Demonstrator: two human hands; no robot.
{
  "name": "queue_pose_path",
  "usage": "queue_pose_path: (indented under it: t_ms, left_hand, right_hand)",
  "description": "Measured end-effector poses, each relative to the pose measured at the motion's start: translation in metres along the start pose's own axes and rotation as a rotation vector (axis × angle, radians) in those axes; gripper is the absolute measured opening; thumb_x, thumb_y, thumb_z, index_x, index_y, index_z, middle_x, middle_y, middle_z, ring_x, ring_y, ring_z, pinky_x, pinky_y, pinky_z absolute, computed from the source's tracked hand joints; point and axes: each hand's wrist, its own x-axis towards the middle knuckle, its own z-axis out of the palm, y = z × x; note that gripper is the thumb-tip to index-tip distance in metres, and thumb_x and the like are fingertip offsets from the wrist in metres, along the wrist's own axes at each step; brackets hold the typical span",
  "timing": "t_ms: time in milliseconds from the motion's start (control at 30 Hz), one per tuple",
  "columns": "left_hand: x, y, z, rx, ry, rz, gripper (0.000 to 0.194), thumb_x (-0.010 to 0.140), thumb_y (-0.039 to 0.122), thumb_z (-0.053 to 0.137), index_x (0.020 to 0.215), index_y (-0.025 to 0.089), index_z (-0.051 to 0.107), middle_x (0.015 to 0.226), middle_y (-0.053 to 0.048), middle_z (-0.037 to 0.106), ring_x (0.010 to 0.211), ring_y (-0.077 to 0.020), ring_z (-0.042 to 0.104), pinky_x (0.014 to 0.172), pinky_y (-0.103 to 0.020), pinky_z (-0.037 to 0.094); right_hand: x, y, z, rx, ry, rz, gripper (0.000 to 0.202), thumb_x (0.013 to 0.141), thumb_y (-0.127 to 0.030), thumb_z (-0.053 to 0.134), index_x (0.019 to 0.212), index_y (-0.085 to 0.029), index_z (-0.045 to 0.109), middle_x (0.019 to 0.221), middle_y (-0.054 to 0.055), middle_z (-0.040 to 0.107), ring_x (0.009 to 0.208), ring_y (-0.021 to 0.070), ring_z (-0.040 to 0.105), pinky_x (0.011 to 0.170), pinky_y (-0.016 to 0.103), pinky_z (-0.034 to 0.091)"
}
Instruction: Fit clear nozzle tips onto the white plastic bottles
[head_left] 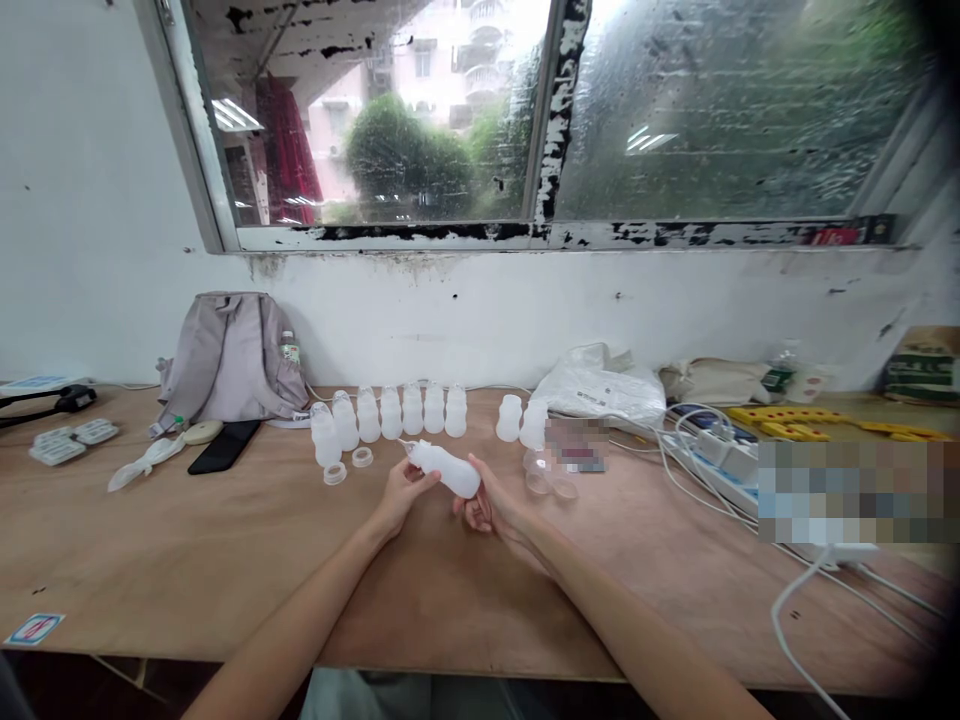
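A frosted white baby bottle (pixel 448 471) lies tilted between my two hands, its top pointing to the upper left. My left hand (pixel 400 494) grips the neck end, with a clear teat-like tip showing above the fingers. Around the base closes my right hand (pixel 491 503). Behind stands a row of similar bottles (pixel 390 414), with clear tops on them. Two white collar rings (pixel 334 474) lie left of my left hand. Right of my right hand are two more bottles (pixel 509 419) and several clear round caps (pixel 538 482).
A grey backpack (pixel 236 360) leans on the wall, near a black phone (pixel 223 447). A plastic bag (pixel 600 388) lies at the back. Power strips with white cables (pixel 720 495) and yellow parts (pixel 787 418) occupy the right side of the wooden table (pixel 225 560).
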Motion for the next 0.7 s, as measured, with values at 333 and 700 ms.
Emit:
queue_pose_path:
  t_ms: [333, 700]
  left_hand:
    - [-0.001, -0.005, -0.002, 0.192, 0.031, -0.007, 0.032, 0.067, 0.031, 0.067, 0.094, 0.015, 0.061, 0.086, -0.005, 0.064, 0.079, -0.017, 0.057, 0.069, -0.024, 0.043]
    - [0.0, -0.01, -0.003, 0.741, -0.003, 0.089, 0.045, 0.06, 0.034, 0.069, 0.099, 0.017, 0.055, 0.094, -0.006, 0.064, 0.087, -0.0202, 0.058, 0.077, -0.03, 0.044]
  right_hand:
    - [-0.017, -0.035, -0.062, -1.209, 0.621, -0.447, 0.011, 0.071, -0.019, 0.055, 0.074, -0.017, 0.065, 0.068, 0.007, 0.064, 0.066, 0.0197, 0.06, 0.059, 0.027, 0.042]
    - [-0.037, -0.042, -0.09, -1.345, 0.703, -0.287, 0.016, 0.072, -0.02, 0.056, 0.087, -0.014, 0.06, 0.095, 0.012, 0.06, 0.085, 0.0217, 0.058, 0.072, 0.03, 0.043]
